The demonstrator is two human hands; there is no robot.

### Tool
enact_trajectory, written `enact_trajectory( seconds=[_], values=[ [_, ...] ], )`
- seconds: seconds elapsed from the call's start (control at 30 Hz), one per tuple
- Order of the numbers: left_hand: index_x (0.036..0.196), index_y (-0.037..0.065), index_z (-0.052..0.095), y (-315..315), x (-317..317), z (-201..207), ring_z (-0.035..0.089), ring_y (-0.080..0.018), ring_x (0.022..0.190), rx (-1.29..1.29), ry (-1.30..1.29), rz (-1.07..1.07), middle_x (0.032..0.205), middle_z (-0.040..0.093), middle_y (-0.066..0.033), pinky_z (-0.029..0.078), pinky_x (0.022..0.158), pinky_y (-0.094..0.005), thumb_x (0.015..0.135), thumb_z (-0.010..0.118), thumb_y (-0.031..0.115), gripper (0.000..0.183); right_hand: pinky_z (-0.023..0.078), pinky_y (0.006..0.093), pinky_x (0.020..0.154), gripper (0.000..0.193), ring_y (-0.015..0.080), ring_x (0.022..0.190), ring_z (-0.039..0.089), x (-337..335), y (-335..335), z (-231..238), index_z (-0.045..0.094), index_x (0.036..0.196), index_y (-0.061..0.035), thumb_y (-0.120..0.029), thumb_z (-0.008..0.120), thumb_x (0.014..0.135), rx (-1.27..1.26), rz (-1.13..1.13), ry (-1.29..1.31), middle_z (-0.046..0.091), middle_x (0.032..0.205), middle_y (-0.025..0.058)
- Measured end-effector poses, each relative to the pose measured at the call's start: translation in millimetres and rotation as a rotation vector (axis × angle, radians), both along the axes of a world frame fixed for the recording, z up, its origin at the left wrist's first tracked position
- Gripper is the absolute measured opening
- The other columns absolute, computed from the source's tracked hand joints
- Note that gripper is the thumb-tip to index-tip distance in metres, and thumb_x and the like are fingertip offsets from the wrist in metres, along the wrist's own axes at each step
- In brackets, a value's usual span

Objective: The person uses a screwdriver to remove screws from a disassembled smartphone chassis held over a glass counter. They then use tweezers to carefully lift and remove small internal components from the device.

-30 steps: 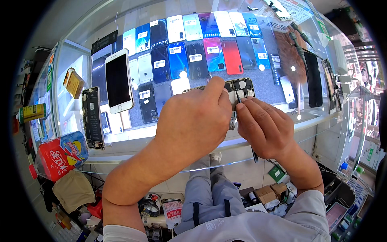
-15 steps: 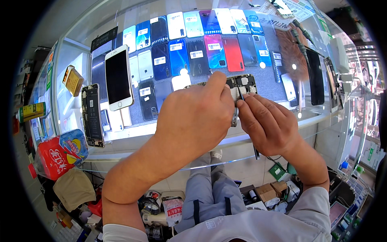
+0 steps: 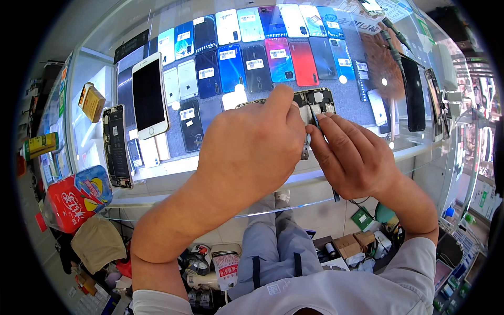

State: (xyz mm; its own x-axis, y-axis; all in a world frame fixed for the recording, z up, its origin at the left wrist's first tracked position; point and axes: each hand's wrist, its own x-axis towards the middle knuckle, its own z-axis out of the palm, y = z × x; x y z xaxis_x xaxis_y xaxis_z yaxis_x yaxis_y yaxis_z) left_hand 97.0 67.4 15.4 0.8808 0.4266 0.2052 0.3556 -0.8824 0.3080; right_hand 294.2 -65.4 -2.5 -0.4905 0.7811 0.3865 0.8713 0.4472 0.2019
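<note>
Near the middle of the glass counter, my left hand (image 3: pixel 252 139) is closed on an opened phone (image 3: pixel 320 96), its circuit board and metal parts exposed. That hand covers most of the phone's left and near side, and its fingertips are partly hidden. My right hand (image 3: pixel 359 152) pinches slim dark tweezers (image 3: pixel 315 115). Their tip rests at the phone's inner parts, while the back end sticks out below the palm. A small silvery piece with holes (image 3: pixel 305 147) shows between the hands; what it belongs to I cannot tell.
Rows of phones (image 3: pixel 280 59) lie under the glass. On the counter's left are a white phone (image 3: pixel 149 97), an opened phone body (image 3: pixel 117 147) and a small yellow box (image 3: pixel 92 102). A red-labelled bottle (image 3: pixel 76 199) is at the left edge. Black phone (image 3: pixel 413 97) and cables (image 3: pixel 392 50) lie right.
The whole view has shifted slightly. My right hand has moved a little, and the tweezers' tip sits slightly higher on the phone. My left hand keeps its hold.
</note>
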Motion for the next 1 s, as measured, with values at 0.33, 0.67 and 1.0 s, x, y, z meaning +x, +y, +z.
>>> enact_trajectory(
  seconds=[0.33,0.67,1.0],
  values=[
    [0.107,0.006,0.078,1,0,-1,0.073,-0.0272,0.070,-0.004,-0.027,0.014,0.111,0.070,-0.0040,0.058,0.057,-0.0390,0.085,0.083,0.005,0.023,0.068,0.0381,0.080,0.031,0.0336,0.101,0.080,2,-2,-3,0.077,0.121,0.0066,-0.008,0.075,0.095,0.006,-0.046,0.136,0.077,0.114,0.0206],
    [0.117,0.010,0.073,8,4,-8,0.075,-0.0301,0.076,-0.041,-0.085,0.050,0.111,0.072,-0.0063,0.060,0.061,-0.0402,0.084,0.082,0.002,0.035,0.066,0.0386,0.078,0.042,0.0317,0.094,0.080,7,0,-6,0.075,0.125,0.0025,0.005,0.085,0.084,-0.019,-0.124,0.563,0.077,0.111,0.0165],
    [0.118,0.004,0.073,45,-7,5,0.075,-0.0358,0.093,-0.276,-0.286,0.097,0.104,0.075,-0.0137,0.060,0.084,-0.0417,0.085,0.076,-0.001,0.034,0.069,0.0397,0.083,0.039,0.0320,0.104,0.081,13,-4,-2,0.078,0.124,-0.0002,-0.009,0.084,0.087,-0.025,-0.010,0.370,0.079,0.112,0.0153]
  ],
)
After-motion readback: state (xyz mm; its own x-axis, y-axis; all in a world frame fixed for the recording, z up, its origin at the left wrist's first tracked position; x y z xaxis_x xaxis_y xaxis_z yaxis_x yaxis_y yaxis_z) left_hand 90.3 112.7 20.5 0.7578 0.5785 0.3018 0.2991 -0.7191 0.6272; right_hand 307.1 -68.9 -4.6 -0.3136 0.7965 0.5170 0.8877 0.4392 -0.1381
